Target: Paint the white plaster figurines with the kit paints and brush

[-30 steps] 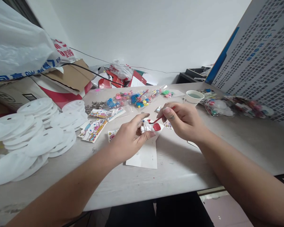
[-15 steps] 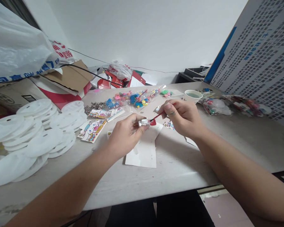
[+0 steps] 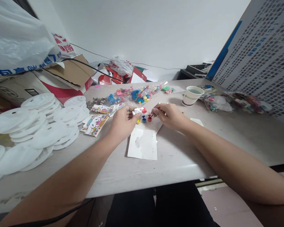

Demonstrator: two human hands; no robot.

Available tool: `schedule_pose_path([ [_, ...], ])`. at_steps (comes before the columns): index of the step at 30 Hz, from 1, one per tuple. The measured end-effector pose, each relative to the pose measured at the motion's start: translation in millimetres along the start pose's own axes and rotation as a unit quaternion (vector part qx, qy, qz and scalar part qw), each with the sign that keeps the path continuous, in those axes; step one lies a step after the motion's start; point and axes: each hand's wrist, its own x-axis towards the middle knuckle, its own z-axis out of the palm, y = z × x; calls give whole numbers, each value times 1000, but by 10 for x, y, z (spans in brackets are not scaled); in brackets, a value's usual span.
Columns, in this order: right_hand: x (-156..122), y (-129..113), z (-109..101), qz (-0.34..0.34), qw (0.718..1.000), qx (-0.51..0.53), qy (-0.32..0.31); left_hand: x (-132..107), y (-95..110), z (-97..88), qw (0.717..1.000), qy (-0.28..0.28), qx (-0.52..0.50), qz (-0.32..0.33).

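Between the thumb and fingers of my left hand [image 3: 123,123] is a small white figurine [image 3: 138,111] with red paint on its right end. My right hand [image 3: 168,115] pinches a thin paintbrush [image 3: 152,115], its tip down at the small red paint pot [image 3: 150,118]. Beside that pot stand a blue paint pot [image 3: 144,119] and a yellow paint pot [image 3: 138,121], lids up on the blue and red ones. A white card [image 3: 143,146] with a grey smudge lies on the table in front of the pots.
Stacked white discs [image 3: 47,134] cover the table's left side, near printed cartoon cards [image 3: 94,124]. Bags of coloured paint pots [image 3: 139,95] lie at the back. A paper cup of liquid [image 3: 191,97] stands right of them, with more plastic packets [image 3: 219,102] beyond.
My right hand has moved the brush off the figurine and down to the red pot. My left hand has shifted left and up with the figurine, uncovering the paint pots. The view has tilted slightly.
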Motion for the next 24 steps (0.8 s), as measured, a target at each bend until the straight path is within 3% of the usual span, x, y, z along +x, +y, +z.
schedule_pose_path([
  [6,7,-4,69,-22,999,-22,-16,-3,-32,19,1000,-3,4,5],
  [11,14,-6,74,3,1000,-6,-27,11,-78,17,1000,0,0,12],
  [15,12,-35,-4,46,994,65,72,6,-75,16,1000,-8,18,17],
  [19,-15,-161,-71,0,952,221,214,-19,-80,28,997,-2,61,43],
  [21,-35,-223,-63,-30,939,254,229,-42,-70,42,994,10,89,61],
  [24,-59,-265,-18,-64,942,270,191,-91,-7,67,992,4,100,72],
])
